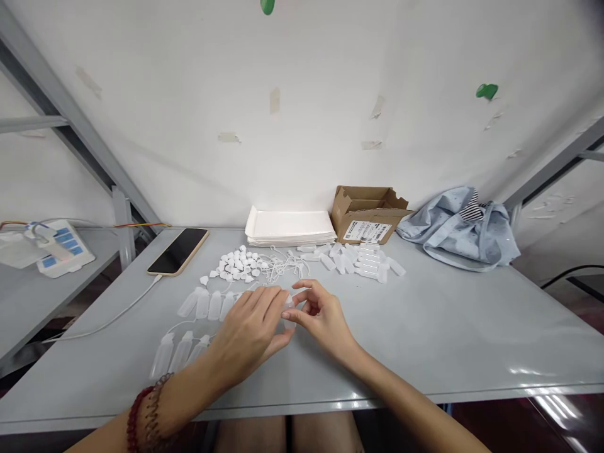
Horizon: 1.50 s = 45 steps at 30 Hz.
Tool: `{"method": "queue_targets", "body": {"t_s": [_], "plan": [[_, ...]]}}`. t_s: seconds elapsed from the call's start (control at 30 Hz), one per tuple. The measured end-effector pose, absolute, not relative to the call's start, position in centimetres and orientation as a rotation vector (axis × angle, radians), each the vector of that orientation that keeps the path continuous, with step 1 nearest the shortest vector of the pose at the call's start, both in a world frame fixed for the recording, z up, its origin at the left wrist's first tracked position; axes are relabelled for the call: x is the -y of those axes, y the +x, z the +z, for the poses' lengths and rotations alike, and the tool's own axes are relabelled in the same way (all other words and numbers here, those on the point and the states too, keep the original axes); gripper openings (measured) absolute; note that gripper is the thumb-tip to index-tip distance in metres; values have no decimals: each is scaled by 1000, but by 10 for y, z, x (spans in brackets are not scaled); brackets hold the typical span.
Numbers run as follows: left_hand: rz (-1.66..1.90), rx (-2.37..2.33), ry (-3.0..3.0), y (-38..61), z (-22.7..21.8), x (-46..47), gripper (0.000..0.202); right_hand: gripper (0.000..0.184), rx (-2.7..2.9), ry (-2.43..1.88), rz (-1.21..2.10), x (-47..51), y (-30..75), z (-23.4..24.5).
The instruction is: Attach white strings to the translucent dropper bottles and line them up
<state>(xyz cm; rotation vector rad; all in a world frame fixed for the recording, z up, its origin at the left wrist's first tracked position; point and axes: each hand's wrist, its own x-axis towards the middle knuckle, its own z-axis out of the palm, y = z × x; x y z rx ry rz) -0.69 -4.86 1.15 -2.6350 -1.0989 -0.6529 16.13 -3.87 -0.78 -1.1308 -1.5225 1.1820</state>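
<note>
My left hand (252,330) and my right hand (318,314) meet at the middle of the grey table (448,340), fingers pinched together around a small clear plastic bottle (289,303) held between them. Left of my hands lie two rows of small translucent bottles (207,304), the nearer row (177,353) by my left wrist. Behind them is a pile of small white caps (238,263) and a tangle of white strings (283,264). More loose bottles (363,261) lie further back to the right.
A phone (179,250) on a white cable lies at the back left. A stack of white trays (289,226), an open cardboard box (365,214) and a light blue cloth bag (460,229) stand along the wall. A power strip (63,246) sits on the left side table.
</note>
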Motion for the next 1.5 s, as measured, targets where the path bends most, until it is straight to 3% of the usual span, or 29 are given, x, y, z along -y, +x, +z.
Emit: {"method": "queue_targets", "body": {"t_s": [0.13, 0.4, 0.67, 0.77, 1.13, 1.5], "plan": [[-725, 1189, -2832, -22, 19, 42, 33, 16, 1745, -1065, 1194, 36, 162, -7], [-648, 1287, -3073, -47, 26, 24, 44, 12, 1944, -1107, 945, 28, 159, -9], [-583, 1364, -3066, -48, 22, 22, 42, 5, 1885, -1071, 1127, 25, 148, -6], [-590, 1373, -3050, -49, 20, 22, 43, 11, 1873, -1088, 1126, 23, 149, -6], [-362, 1194, -2918, -52, 4, 11, 37, 15, 2152, -1041, 591, 12, 150, -34], [-195, 1198, -2886, -54, 10, 9, 35, 14, 2285, -982, 366, 9, 153, -42]]}}
